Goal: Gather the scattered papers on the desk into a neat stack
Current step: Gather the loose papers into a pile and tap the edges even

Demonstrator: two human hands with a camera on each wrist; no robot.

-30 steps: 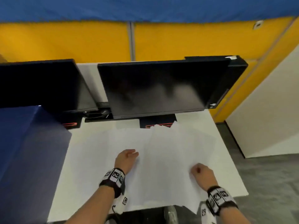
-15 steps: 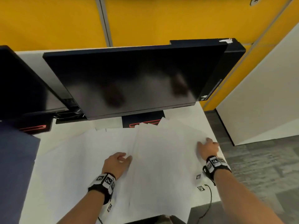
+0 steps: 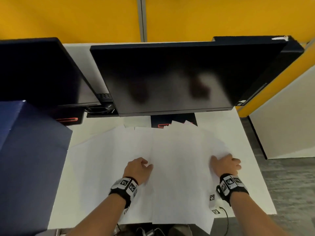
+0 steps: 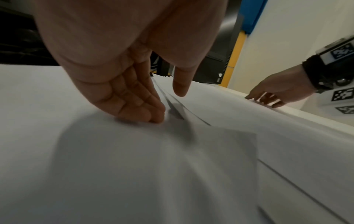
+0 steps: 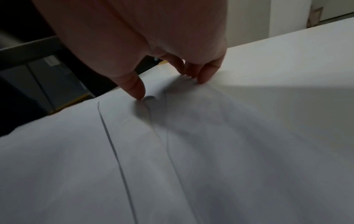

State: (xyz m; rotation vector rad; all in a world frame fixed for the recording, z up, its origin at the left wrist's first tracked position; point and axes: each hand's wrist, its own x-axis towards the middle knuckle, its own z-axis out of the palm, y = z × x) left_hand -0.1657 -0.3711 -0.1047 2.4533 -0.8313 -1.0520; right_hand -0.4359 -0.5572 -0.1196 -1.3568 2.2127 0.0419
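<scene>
- Spreading from about nine o'clock to three o'clock across the white desk [image 3: 252, 181], the papers [image 3: 179, 167] lie as loose overlapping sheets, their far corners fanned toward the monitor [image 3: 170, 79] at twelve o'clock and one corner hanging over the near edge at five o'clock.
- At nine o'clock stands a blue box [image 3: 30, 159], clear of the sheets as far as can be seen.
- The left hand [image 3: 137, 169] rests at seven o'clock of the pile; in the left wrist view its fingers [image 4: 141, 106] are bent, tips pressed on a lower sheet right beside a raised paper edge, gripping nothing.
- The right hand [image 3: 225, 164] sits at four o'clock, thumb and fingertips [image 5: 206, 75] pressing down on the outermost sheets, wrinkling them slightly; nothing is clasped.
- Judging by this, the step in hand is drawing both sides inward; next calls for sliding the hands toward each other, then squaring the edges without buckling thin paper.
</scene>
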